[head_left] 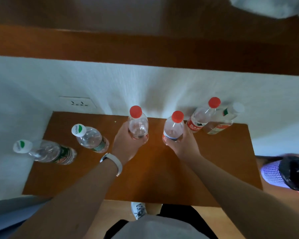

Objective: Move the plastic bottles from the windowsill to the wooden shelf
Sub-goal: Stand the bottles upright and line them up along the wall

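The left hand point(126, 144) is wrapping its fingers point(141, 139) around a red-capped bottle point(138, 124) standing on the wooden shelf point(154, 178), and the right hand point(184, 144) is gripping a second red-capped bottle point(173, 128) just beside it. Two green-labelled bottles point(91, 138) are standing to the left, and two more bottles point(202, 116) are leaning near the white wall point(145, 87) on the right.

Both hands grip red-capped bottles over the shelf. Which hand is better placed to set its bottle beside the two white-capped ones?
Left. The left hand sits nearer the white-capped bottles; the right hand is farther.
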